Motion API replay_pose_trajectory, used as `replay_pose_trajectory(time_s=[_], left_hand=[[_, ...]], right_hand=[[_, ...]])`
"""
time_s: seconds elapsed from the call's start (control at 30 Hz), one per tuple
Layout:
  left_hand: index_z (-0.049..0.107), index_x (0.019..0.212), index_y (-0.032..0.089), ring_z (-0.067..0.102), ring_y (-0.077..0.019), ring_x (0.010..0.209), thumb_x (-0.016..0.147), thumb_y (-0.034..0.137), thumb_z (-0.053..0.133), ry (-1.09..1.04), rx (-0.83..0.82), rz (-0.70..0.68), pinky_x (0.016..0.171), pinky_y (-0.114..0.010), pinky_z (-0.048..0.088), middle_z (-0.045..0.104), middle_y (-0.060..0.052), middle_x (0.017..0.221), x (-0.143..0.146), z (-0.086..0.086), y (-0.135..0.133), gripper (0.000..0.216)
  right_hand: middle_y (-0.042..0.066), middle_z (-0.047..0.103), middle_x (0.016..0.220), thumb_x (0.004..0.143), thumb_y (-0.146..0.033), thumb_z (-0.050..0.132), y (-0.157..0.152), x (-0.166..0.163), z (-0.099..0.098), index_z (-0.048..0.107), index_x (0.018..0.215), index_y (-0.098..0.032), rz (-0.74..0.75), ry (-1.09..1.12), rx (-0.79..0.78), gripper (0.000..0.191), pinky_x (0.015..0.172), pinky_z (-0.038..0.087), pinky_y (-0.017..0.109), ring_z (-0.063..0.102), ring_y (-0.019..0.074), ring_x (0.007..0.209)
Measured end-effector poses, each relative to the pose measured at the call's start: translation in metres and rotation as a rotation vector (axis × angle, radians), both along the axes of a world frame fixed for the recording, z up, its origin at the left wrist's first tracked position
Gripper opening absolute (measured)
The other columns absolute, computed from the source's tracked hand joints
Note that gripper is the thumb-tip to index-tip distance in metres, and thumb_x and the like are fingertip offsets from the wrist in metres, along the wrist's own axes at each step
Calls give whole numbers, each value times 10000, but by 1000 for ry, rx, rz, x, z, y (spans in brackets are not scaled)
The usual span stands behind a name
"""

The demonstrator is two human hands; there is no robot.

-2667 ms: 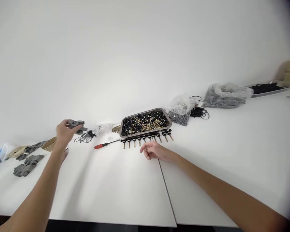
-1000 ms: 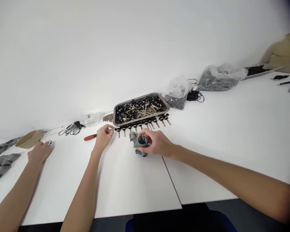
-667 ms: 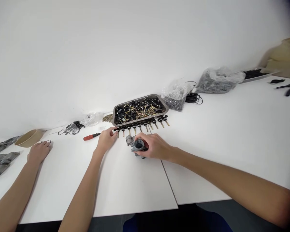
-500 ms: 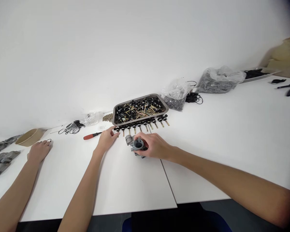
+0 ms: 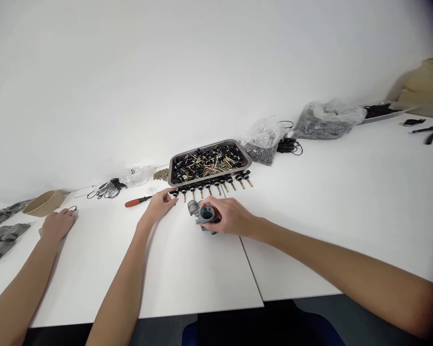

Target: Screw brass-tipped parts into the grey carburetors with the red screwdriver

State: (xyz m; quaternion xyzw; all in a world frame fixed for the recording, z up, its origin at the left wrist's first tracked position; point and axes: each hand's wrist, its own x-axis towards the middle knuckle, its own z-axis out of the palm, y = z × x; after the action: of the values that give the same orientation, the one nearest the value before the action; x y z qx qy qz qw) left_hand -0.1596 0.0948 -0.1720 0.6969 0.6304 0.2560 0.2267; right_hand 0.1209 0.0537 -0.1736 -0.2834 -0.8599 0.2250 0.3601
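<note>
My right hand (image 5: pixel 233 217) is wrapped round a grey metal carburetor body (image 5: pixel 192 207), whose round bore faces up toward me. It rests on or just over the white table; its underside is partly hidden. To its left, my left hand (image 5: pixel 159 205) pinches the leftmost black-capped brass screw (image 5: pixel 173 193) between thumb and index finger. That screw stands at the end of a row of several like black-capped screws (image 5: pixel 218 186), laid along the front of a metal tray (image 5: pixel 206 184). More black caps and brass-coloured screws fill the tray.
A co-worker's hand (image 5: pixel 57 224) lies at the left near a beige bowl (image 5: pixel 43 203) and grey metal castings (image 5: pixel 2 242). A red-handled screwdriver (image 5: pixel 133 202) lies beside my left hand. Plastic bags of small parts (image 5: pixel 261 149) and black cords (image 5: pixel 290 146) stand along the wall.
Almost nothing differs. Both my hands keep their places, on the carburetor body and at the leftmost screw; the view has shifted very slightly.
</note>
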Motion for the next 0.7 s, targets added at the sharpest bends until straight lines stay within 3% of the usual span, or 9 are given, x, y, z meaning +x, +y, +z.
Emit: replay_pose_trajectory(time_s=[0.3, 0.7], left_hand=[[630, 1032, 185, 487, -137, 541, 753, 421, 649, -2, 31, 66, 577, -270, 371, 599, 15, 609, 4, -3, -1, 366], [614, 901, 203, 459, -135, 519, 757, 413, 641, 25, 89, 86, 554, -263, 304, 510, 45, 537, 1, -7, 2, 256]], right_hand=[[-24, 643, 768, 760, -325, 695, 0, 0, 0, 501, 987, -228, 4, -5, -8, 314, 537, 352, 213, 534, 119, 583], [-25, 641, 757, 767, -348, 691, 1, 0, -2, 506, 992, -227, 8, 10, 9, 316, 534, 355, 214, 518, 112, 567]])
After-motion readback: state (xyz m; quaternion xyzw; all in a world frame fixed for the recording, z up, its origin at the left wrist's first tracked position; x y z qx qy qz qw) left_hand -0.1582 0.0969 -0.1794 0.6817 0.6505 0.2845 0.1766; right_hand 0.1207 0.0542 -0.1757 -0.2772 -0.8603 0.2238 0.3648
